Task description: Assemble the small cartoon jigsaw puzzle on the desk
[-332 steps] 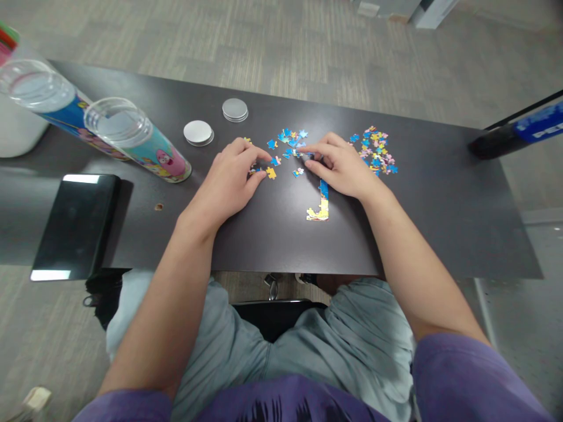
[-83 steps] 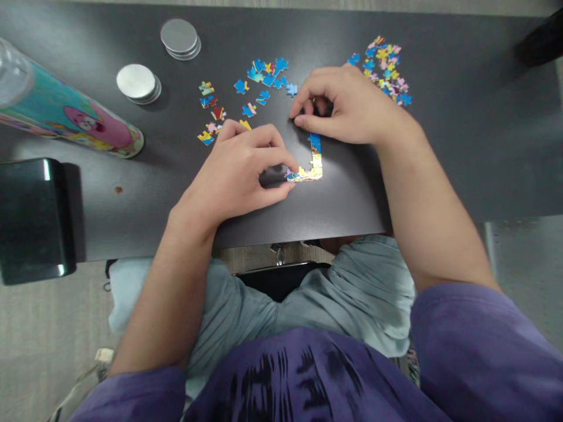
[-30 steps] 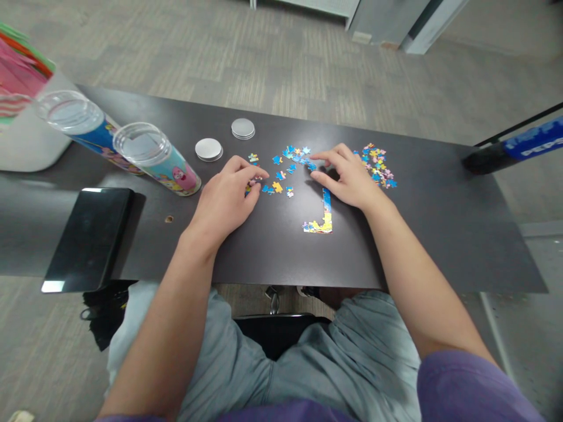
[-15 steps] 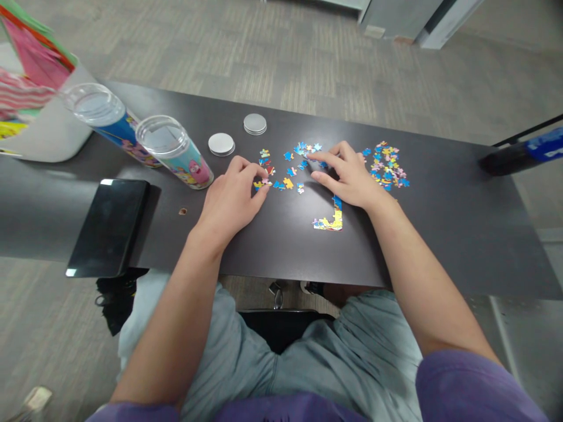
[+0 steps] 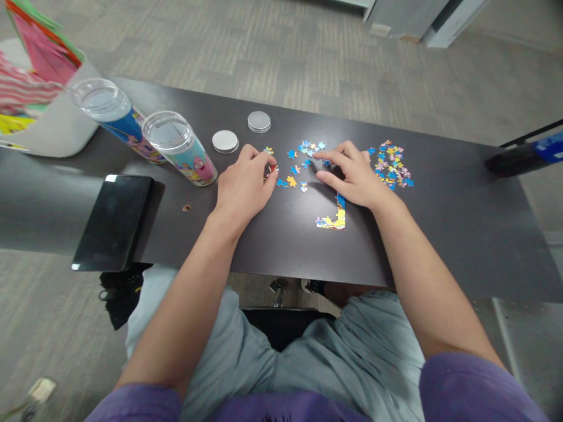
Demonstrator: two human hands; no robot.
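Observation:
My left hand [image 5: 245,183] rests on the dark table with its fingers curled, thumb and forefinger closing on a red puzzle piece [image 5: 273,169]. Its fingers partly cover the pieces around it. Hovering over a cluster of mostly blue puzzle pieces [image 5: 307,147], my right hand [image 5: 354,176] keeps thumb and forefinger apart, with nothing visible between them. Below that hand lies a joined L-shaped corner of the puzzle [image 5: 338,220], partly hidden at its upper end. Between the hands are loose pieces, among them a yellow piece [image 5: 291,181].
A heap of loose pieces [image 5: 393,165] lies right of my right hand. Two clear-topped printed canisters [image 5: 200,161] stand at left, near white round lids [image 5: 225,141] and a black tablet [image 5: 113,223]. A white bin [image 5: 65,126] is far left; a dark bottle-like object [image 5: 510,161] is at right.
My left hand has shifted slightly up and away from the pink piece to the red one. My right hand stays nearly in place. The whole view has moved a little.

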